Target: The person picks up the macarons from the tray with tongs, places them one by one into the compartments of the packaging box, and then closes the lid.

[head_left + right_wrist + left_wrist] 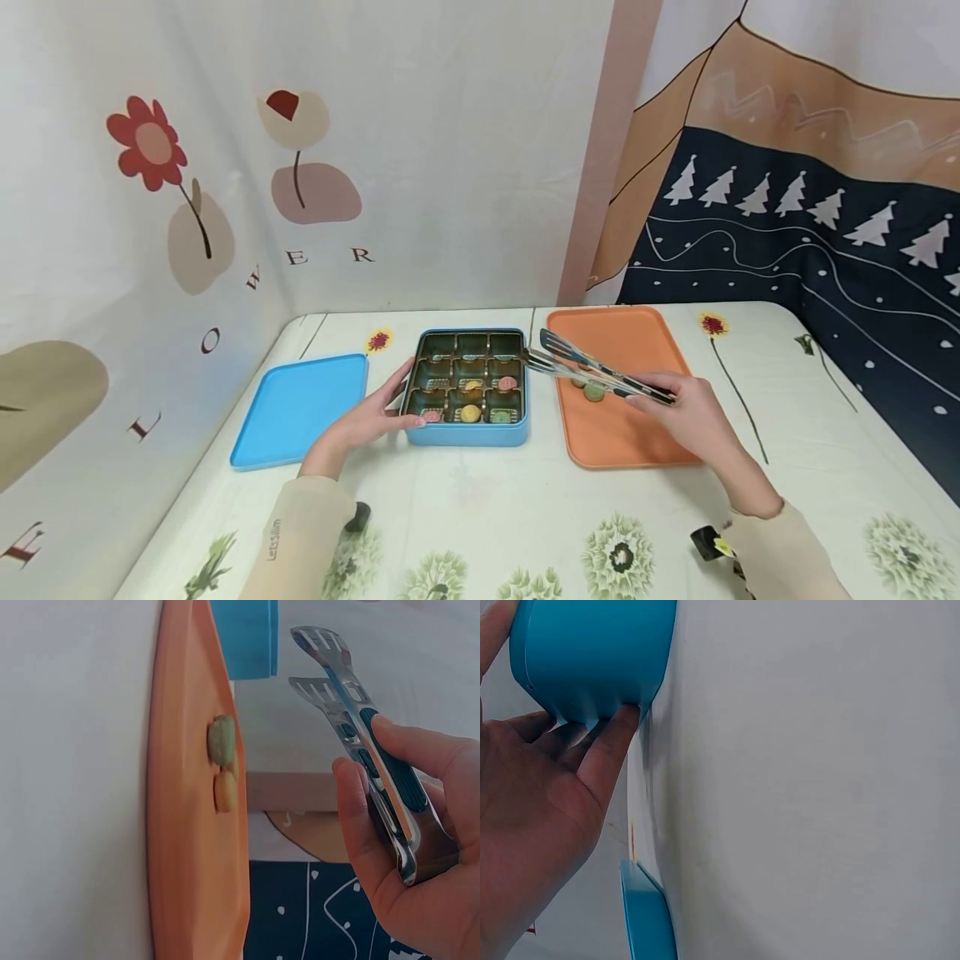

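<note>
A blue box (467, 435) with a dark divided insert (456, 372) stands in the middle of the table. Pink, yellow and green cookies lie in its middle and front compartments; the back row holds none. My left hand (369, 419) holds the box at its left side, thumb at the front corner, fingers against the wall in the left wrist view. My right hand (693, 417) grips metal tongs (390, 780) with dark green grips. The slotted tong tips stand apart near the box's right edge, with nothing visible between them. Below the tongs, a green cookie (222, 740) and a yellowish cookie (225, 790) lie on the orange tray (630, 446).
A flat blue lid (300, 412) lies left of the box. The orange tray is close to the box's right side. A floral cloth (480, 500) covers the table, and printed curtains (450, 167) rise behind it and at both sides.
</note>
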Demonstrator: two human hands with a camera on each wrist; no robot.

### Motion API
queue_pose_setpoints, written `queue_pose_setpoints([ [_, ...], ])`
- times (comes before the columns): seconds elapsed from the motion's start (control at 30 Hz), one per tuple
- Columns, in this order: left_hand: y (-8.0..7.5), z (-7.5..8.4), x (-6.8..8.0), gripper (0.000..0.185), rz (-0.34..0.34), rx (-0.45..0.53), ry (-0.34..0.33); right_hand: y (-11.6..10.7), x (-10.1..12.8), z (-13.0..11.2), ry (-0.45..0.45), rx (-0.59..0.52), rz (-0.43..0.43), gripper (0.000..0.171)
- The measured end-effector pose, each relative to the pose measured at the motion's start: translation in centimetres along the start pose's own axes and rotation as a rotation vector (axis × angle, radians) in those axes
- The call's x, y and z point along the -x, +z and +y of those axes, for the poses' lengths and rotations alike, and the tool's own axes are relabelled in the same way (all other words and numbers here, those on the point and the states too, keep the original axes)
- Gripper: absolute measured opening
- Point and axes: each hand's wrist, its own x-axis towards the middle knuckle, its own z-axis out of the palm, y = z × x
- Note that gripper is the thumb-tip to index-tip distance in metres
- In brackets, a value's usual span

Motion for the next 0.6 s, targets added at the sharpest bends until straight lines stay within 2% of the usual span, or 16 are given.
queue_pose_setpoints([
  [0.37, 0.0, -0.2, 0.0, 0.105, 0.002, 0.002, 0.019, -0.9, 1.1, 1.2, -0.009, 0.024, 0.037, 0.032],
  [0.6, 0.0, -0.2, -0.1, 0.105, -0.005, 0.023, 0.005, -1.2, 1.8, 1.8, 0.006, 0.031, 0.039, 0.032],
])
